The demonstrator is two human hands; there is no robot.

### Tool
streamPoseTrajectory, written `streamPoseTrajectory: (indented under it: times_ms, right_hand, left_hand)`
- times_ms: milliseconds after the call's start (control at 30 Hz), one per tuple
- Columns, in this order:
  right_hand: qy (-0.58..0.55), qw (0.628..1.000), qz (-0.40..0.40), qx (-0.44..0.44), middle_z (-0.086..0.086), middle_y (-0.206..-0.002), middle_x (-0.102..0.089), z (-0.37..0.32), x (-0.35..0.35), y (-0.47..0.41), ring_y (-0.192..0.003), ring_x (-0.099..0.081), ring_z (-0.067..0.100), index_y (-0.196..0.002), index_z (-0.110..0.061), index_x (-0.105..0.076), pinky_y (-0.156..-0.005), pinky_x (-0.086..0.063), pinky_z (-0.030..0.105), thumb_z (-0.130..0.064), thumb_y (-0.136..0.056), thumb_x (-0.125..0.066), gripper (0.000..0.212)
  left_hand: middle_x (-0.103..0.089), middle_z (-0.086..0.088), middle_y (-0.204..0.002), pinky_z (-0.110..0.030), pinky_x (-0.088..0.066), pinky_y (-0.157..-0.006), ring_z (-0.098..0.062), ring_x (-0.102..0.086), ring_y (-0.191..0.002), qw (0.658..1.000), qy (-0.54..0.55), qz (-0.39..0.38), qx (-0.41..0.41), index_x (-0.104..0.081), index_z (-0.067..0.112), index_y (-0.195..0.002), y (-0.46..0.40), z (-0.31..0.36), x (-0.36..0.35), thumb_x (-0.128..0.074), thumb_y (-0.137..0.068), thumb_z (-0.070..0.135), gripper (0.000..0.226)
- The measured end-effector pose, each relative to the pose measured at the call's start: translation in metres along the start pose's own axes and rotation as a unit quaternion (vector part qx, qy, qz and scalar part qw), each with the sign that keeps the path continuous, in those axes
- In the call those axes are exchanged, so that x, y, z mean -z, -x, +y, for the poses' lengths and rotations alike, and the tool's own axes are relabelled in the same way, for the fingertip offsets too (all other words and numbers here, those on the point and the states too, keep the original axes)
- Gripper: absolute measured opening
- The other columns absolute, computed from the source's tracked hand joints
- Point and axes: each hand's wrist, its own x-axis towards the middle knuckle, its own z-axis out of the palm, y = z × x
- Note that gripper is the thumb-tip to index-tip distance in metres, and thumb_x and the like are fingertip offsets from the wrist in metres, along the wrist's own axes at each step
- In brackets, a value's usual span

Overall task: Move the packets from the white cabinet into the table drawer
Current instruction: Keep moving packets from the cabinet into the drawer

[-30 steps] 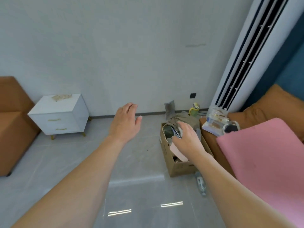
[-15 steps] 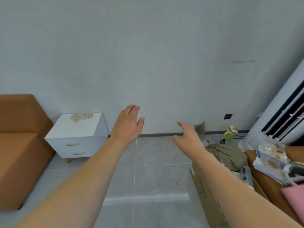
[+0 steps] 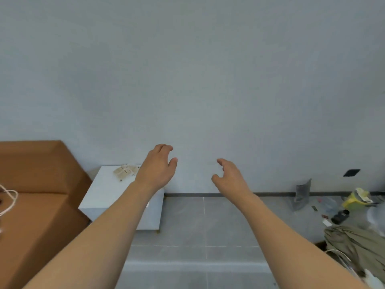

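Packets (image 3: 125, 171) lie in a small beige heap on top of the white cabinet (image 3: 108, 190), left of centre in the frame, against the grey wall. My left hand (image 3: 158, 166) hangs in the air just right of them, fingers loosely bent, holding nothing, its forearm crossing the cabinet's front. My right hand (image 3: 228, 176) is raised near the middle of the frame, thumb and fingers spread, also empty. A brown sofa (image 3: 35, 205) fills the lower left; olive cloth (image 3: 354, 243) and a yellow bottle (image 3: 357, 198) lie at lower right.
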Motion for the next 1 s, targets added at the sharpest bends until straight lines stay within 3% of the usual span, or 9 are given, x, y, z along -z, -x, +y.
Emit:
streamPoseTrajectory:
  times_ms: [167, 300, 400, 467, 600, 733, 800, 867, 1000]
  right_hand:
    - [-0.012, 0.998, -0.055, 0.023, -0.002, -0.152, -0.033, -0.077, -0.102, -0.095, -0.136, -0.036, 0.014, -0.149, -0.019, -0.031, -0.112, -0.033, 0.033, -0.018, -0.094, -0.051, 0.058]
    - [-0.033, 0.998, -0.047, -0.006, -0.003, -0.151, -0.035, -0.113, -0.174, -0.162, -0.135, -0.038, 0.015, -0.148, -0.019, -0.032, -0.112, -0.035, 0.035, -0.018, -0.094, -0.052, 0.058]
    - [-0.049, 0.996, -0.034, -0.063, -0.003, -0.149, -0.037, -0.126, -0.213, -0.195, -0.131, -0.042, 0.014, -0.147, -0.020, -0.034, -0.103, -0.040, 0.030, -0.017, -0.095, -0.052, 0.056]
    - [-0.057, 0.992, -0.027, -0.105, -0.003, -0.147, -0.040, -0.128, -0.231, -0.216, -0.126, -0.047, 0.014, -0.146, -0.020, -0.036, -0.094, -0.043, 0.028, -0.018, -0.095, -0.052, 0.054]
    - [-0.061, 0.980, -0.031, -0.189, -0.003, -0.136, -0.049, -0.120, -0.266, -0.270, -0.106, -0.053, 0.013, -0.142, -0.018, -0.042, -0.086, -0.039, 0.026, -0.020, -0.094, -0.056, 0.051]
    - [-0.095, 0.964, -0.043, -0.245, -0.001, -0.130, -0.055, -0.101, -0.337, -0.347, -0.108, -0.052, 0.014, -0.136, -0.016, -0.049, -0.087, -0.038, 0.027, -0.020, -0.092, -0.057, 0.045]
    - [-0.113, 0.955, -0.056, -0.267, 0.000, -0.129, -0.056, -0.088, -0.387, -0.385, -0.106, -0.052, 0.014, -0.134, -0.015, -0.051, -0.086, -0.039, 0.027, -0.019, -0.092, -0.057, 0.042]
    - [-0.127, 0.943, -0.081, -0.298, 0.001, -0.127, -0.056, -0.071, -0.440, -0.420, -0.105, -0.054, 0.015, -0.133, -0.014, -0.051, -0.087, -0.043, 0.029, -0.019, -0.092, -0.058, 0.042]
    - [-0.154, 0.910, -0.094, -0.372, 0.003, -0.111, -0.058, -0.018, -0.544, -0.476, -0.098, -0.058, 0.022, -0.130, -0.010, -0.052, -0.082, -0.046, 0.034, -0.022, -0.088, -0.061, 0.045]
  left_hand:
    - [-0.040, -0.002, -0.146, -0.036, -0.039, -0.104, -0.026, -0.050, -0.120, 0.995, 0.034, 0.015, 0.088, -0.046, 0.013, -0.138, -0.071, -0.130, 0.045, -0.045, -0.100, 0.030, 0.042]
    - [-0.043, 0.004, -0.141, -0.033, -0.043, -0.095, -0.016, -0.054, -0.110, 0.987, 0.106, -0.019, 0.120, -0.047, 0.018, -0.136, -0.130, -0.218, 0.055, -0.045, -0.100, 0.031, 0.039]
    - [-0.054, 0.002, -0.125, -0.027, -0.044, -0.080, -0.016, -0.058, -0.099, 0.942, 0.250, -0.094, 0.203, -0.053, 0.016, -0.129, -0.177, -0.275, 0.056, -0.051, -0.097, 0.028, 0.034]
    - [-0.059, -0.004, -0.119, -0.031, -0.044, -0.082, -0.019, -0.062, -0.095, 0.901, 0.305, -0.150, 0.271, -0.057, 0.014, -0.120, -0.211, -0.312, 0.054, -0.054, -0.095, 0.026, 0.028]
    - [-0.060, -0.005, -0.114, -0.029, -0.043, -0.073, -0.021, -0.060, -0.090, 0.890, 0.238, -0.240, 0.306, -0.057, 0.014, -0.112, -0.269, -0.388, 0.035, -0.058, -0.092, 0.023, 0.022]
    - [-0.057, 0.001, -0.106, -0.027, -0.042, -0.073, -0.016, -0.056, -0.089, 0.906, 0.089, -0.315, 0.269, -0.050, 0.022, -0.116, -0.308, -0.478, -0.011, -0.058, -0.087, 0.024, 0.030]
    - [-0.058, 0.000, -0.105, -0.025, -0.042, -0.067, -0.014, -0.057, -0.084, 0.896, 0.055, -0.348, 0.270, -0.049, 0.020, -0.121, -0.322, -0.526, -0.043, -0.058, -0.086, 0.022, 0.036]
    - [-0.057, -0.002, -0.112, -0.026, -0.042, -0.071, -0.017, -0.057, -0.090, 0.881, 0.037, -0.379, 0.280, -0.049, 0.018, -0.124, -0.335, -0.572, -0.085, -0.058, -0.087, 0.024, 0.039]
    - [-0.056, -0.003, -0.105, -0.025, -0.040, -0.070, -0.019, -0.052, -0.093, 0.863, -0.017, -0.425, 0.274, -0.050, 0.014, -0.108, -0.366, -0.645, -0.192, -0.052, -0.089, 0.028, 0.024]
